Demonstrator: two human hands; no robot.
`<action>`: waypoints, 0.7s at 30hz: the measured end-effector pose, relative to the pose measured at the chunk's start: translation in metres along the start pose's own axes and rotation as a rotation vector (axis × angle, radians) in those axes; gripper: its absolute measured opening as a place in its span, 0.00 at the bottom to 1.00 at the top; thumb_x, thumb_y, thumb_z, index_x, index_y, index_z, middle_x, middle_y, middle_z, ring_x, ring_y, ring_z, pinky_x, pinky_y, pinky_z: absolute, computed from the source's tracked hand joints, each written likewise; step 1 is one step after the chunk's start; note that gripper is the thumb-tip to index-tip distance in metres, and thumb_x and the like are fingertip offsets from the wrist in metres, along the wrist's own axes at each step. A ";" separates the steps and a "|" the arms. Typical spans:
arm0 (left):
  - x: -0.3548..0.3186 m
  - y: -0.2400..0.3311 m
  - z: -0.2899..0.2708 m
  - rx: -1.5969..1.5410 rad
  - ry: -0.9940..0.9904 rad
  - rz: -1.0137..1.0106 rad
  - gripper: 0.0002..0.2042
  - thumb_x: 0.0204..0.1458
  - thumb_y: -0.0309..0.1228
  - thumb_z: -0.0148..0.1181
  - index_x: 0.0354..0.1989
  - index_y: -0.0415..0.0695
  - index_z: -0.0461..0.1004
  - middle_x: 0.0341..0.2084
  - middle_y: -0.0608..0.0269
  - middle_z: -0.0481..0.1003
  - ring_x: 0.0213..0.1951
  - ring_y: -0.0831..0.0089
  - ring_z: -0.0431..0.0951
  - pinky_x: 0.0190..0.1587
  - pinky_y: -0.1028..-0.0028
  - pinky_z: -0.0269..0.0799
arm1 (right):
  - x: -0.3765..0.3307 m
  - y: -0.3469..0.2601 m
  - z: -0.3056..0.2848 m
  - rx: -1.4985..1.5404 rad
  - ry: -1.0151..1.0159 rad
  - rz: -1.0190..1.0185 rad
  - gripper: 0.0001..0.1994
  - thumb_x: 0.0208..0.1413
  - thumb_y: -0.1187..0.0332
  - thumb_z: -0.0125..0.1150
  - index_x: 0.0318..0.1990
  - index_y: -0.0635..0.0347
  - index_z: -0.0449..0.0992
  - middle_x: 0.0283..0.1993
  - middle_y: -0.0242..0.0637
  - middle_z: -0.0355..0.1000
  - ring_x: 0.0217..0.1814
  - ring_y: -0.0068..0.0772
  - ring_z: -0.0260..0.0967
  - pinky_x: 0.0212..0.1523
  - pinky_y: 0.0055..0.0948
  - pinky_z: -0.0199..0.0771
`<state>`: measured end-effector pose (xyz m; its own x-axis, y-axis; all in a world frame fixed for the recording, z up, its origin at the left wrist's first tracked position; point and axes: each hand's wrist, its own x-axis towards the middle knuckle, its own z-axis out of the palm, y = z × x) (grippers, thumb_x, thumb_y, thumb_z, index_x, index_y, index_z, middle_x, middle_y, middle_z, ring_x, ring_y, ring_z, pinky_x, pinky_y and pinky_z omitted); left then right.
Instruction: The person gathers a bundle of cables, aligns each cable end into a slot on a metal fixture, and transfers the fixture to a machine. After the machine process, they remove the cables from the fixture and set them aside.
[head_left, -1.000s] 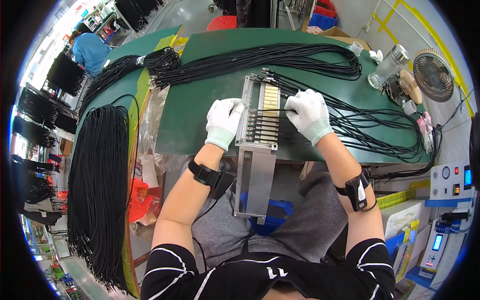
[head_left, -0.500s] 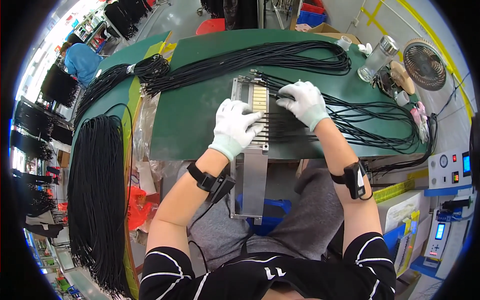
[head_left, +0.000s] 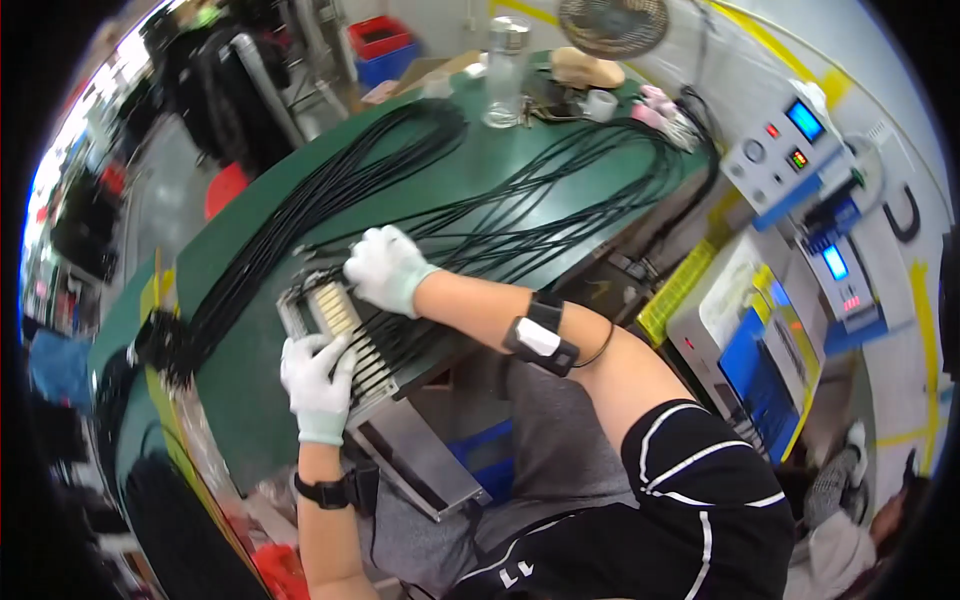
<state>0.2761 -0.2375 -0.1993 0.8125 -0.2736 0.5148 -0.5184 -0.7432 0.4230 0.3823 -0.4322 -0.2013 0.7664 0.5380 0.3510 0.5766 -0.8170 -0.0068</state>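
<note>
We look down from above on a green worktable (head_left: 245, 405), where a person's two hands, in white gloves with pale green cuffs, are at a silver metal fixture (head_left: 376, 402). The fixture lies slantwise at the table's near edge, its lower metal plate (head_left: 420, 440) reaching out over the person's lap. Set in it we see a row of pale yellow strips (head_left: 335, 308), with slim black cable ends (head_left: 372, 367) in a row nearer the person.

The left hand (head_left: 318, 385) lies against the fixture's left side, fingers bent and thumb over the rows; we cannot tell whether it grips anything. The right hand (head_left: 385, 272) is just beside the upper right of the strips, fingers curled inward; its fingertips are hidden, so we cannot tell whether it is clasping a cable.

To the right of the fixture, loose black cables (head_left: 570, 225) loop across the table. Beyond them, a thick black cable bundle (head_left: 285, 230) runs slantwise. Near the far right edge we find a clear glass jar (head_left: 503, 85), a white cup-like piece (head_left: 600, 105) and a round fan (head_left: 612, 25); a pale control box (head_left: 785, 155) with a lit blue screen stands farther right
</note>
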 end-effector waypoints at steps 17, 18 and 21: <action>0.016 -0.004 0.021 -0.060 0.218 0.050 0.05 0.51 0.27 0.64 0.35 0.40 0.77 0.40 0.54 0.77 0.45 0.56 0.75 0.52 0.62 0.70 | -0.023 -0.009 -0.030 0.624 0.166 -0.240 0.08 0.49 0.64 0.66 0.37 0.51 0.78 0.33 0.41 0.77 0.38 0.48 0.77 0.39 0.42 0.76; 0.020 -0.001 0.015 -0.052 0.217 0.029 0.05 0.51 0.27 0.64 0.33 0.40 0.77 0.40 0.55 0.77 0.45 0.57 0.75 0.52 0.62 0.70 | -0.020 -0.013 -0.030 0.685 0.149 -0.242 0.09 0.49 0.64 0.66 0.37 0.52 0.77 0.33 0.40 0.77 0.38 0.48 0.76 0.39 0.43 0.76; 0.009 -0.002 0.000 -0.024 0.256 -0.001 0.05 0.51 0.28 0.64 0.31 0.39 0.78 0.39 0.56 0.78 0.44 0.58 0.75 0.51 0.63 0.69 | -0.012 -0.019 -0.026 0.827 0.086 -0.308 0.10 0.50 0.63 0.68 0.37 0.53 0.77 0.33 0.40 0.77 0.38 0.47 0.76 0.39 0.43 0.75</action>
<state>0.2842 -0.2380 -0.1955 0.7206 -0.1070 0.6850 -0.5263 -0.7277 0.4399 0.3546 -0.4290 -0.1807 0.5387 0.6645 0.5179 0.7993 -0.2089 -0.5635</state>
